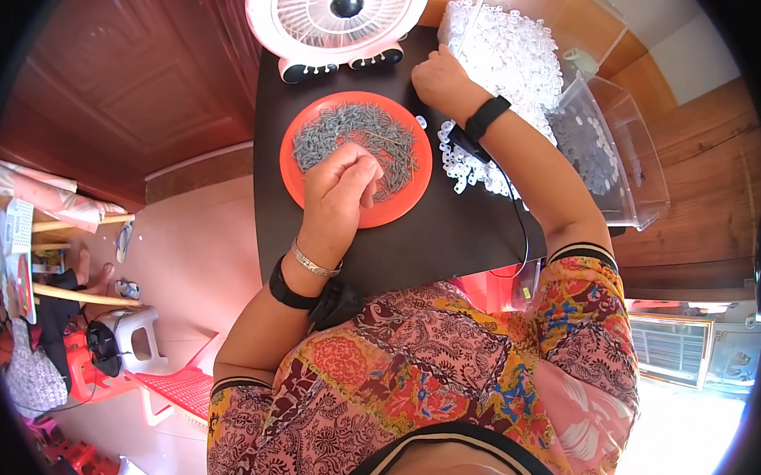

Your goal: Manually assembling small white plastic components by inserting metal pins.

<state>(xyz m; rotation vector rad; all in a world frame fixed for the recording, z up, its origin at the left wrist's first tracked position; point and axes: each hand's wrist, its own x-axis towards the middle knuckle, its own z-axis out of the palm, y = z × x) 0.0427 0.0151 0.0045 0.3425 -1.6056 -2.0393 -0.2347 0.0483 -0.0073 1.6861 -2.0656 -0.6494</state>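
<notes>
My left hand (342, 183) is closed in a loose fist over the near side of a round red plate (292, 170). On the plate lies a heap of small grey nails (339, 121). What the left fingers hold, if anything, is hidden. Beyond the plate, to the right, my right hand (445, 81) is closed with its fingertips at the left edge of a big pile of small white plastic clips (519, 69). Whatever is between those fingers cannot be made out. A single white clip (421, 121) lies on the dark table between plate and pile.
A pink and white fan (339, 15) stands behind the plate. At the right, a clear plastic bin (643, 164) lies tilted, with small pieces inside. A dark cable (521, 218) hangs from my right wrist. A red stool (174, 390) stands on the floor at left.
</notes>
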